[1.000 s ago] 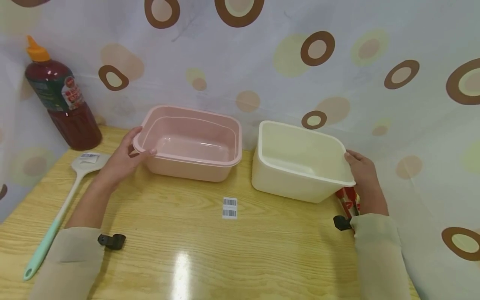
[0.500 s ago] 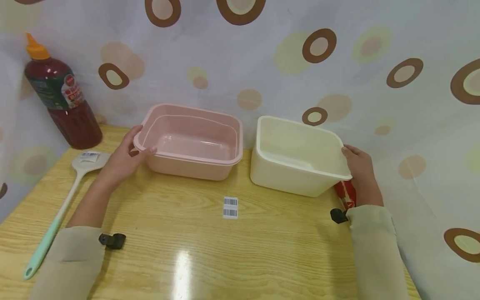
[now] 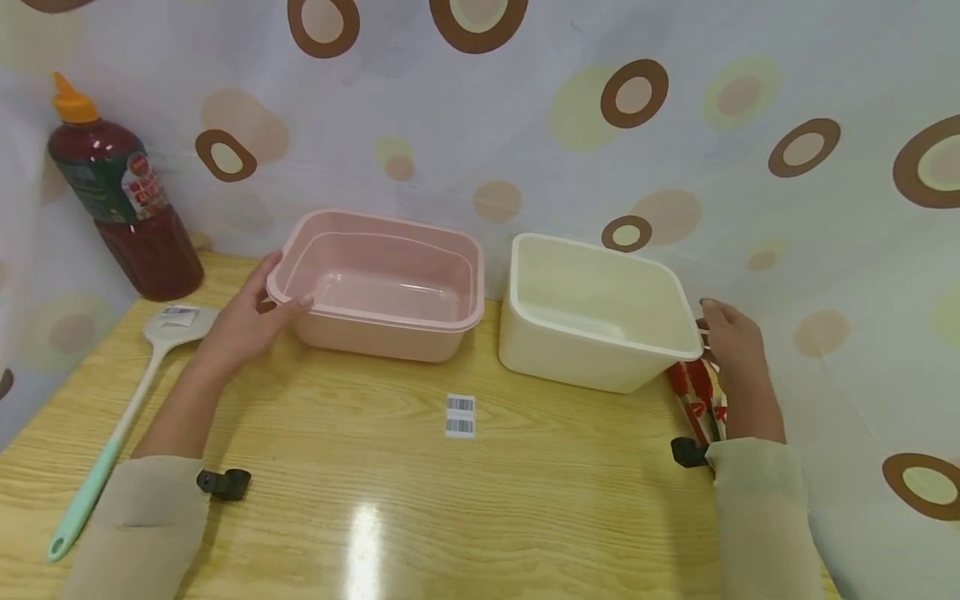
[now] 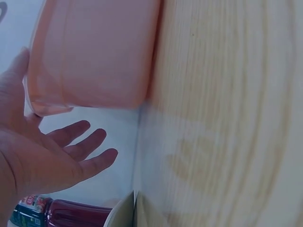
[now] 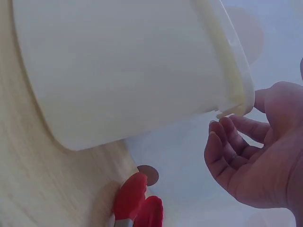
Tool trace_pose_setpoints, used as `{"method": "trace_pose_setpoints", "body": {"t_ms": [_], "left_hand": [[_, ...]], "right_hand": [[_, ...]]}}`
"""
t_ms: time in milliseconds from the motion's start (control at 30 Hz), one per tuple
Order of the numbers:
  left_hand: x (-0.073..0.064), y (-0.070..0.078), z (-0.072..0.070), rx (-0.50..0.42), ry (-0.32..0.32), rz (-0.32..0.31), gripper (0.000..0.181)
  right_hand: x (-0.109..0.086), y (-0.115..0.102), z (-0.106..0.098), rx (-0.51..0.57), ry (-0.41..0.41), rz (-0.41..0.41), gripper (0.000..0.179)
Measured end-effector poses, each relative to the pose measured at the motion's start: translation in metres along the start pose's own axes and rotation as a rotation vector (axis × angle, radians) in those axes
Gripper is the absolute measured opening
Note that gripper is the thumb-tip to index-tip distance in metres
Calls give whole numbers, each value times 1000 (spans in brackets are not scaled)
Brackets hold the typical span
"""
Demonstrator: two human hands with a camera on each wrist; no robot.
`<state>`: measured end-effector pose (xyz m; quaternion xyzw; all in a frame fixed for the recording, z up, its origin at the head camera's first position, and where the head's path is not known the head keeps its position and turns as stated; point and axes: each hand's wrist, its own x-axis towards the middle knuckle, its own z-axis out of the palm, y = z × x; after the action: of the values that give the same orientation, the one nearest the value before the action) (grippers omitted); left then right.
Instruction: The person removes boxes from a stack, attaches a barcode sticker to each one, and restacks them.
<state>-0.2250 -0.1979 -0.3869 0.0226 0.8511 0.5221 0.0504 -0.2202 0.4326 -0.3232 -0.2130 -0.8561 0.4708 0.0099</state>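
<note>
A pink plastic basin (image 3: 375, 333) with a double rim stands against the patterned backdrop. My left hand (image 3: 251, 325) holds its near left corner, thumb on the front rim and forefinger at the side. In the left wrist view, the other fingers (image 4: 94, 144) stretch out free below the basin. To its right stands a deeper cream plastic bin (image 3: 570, 362). My right hand (image 3: 735, 342) is at the bin's right corner, thumb raised off the rim. The right wrist view shows loosely curled fingers (image 5: 227, 149) with tips right at the underside of the rim.
Red-tipped tongs (image 5: 130, 201) lie beside the bin, partly hidden by the right arm. At left are a red sauce bottle (image 3: 127, 200) with an orange nozzle and a mint-handled kitchen turner (image 3: 112, 442). A barcode sticker (image 3: 460, 415) is on the wooden table (image 3: 525, 508).
The cream bin has shifted slightly back and left. My right hand has then come away rightward, lifting its thumb from the rim. The left hand and pink basin hold still.
</note>
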Motion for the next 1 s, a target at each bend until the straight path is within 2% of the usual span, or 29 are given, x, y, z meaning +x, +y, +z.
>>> {"method": "trace_pose_setpoints", "body": {"t_ms": [200, 300, 400, 500, 567, 700, 833, 933, 1000], "left_hand": [[0, -1, -2, 32, 16, 14, 99], [-2, 0, -7, 83, 60, -9, 100], [-7, 4, -12, 130, 139, -11, 99], [-12, 10, -18, 156, 219, 46, 100], [-16, 17, -20, 170, 267, 107, 102], [-27, 35, -19, 181, 320, 193, 105], [-42, 56, -8, 180, 284, 262, 115], [-52, 71, 7, 207, 197, 332, 120], [-59, 79, 17, 247, 131, 395, 120]], "right_hand": [[-26, 10, 4, 12, 41, -72, 72], [-37, 16, 4, 30, 49, -82, 73], [-50, 23, 5, 4, 62, -85, 74], [-68, 28, 7, -52, 85, -95, 73], [-84, 30, 8, -95, 106, -112, 70], [-109, 28, 15, -119, 150, -233, 60], [-123, 22, 27, -145, 117, -438, 49], [-127, 17, 40, -161, 20, -568, 44], [-128, 12, 50, -175, -58, -610, 43]]}}
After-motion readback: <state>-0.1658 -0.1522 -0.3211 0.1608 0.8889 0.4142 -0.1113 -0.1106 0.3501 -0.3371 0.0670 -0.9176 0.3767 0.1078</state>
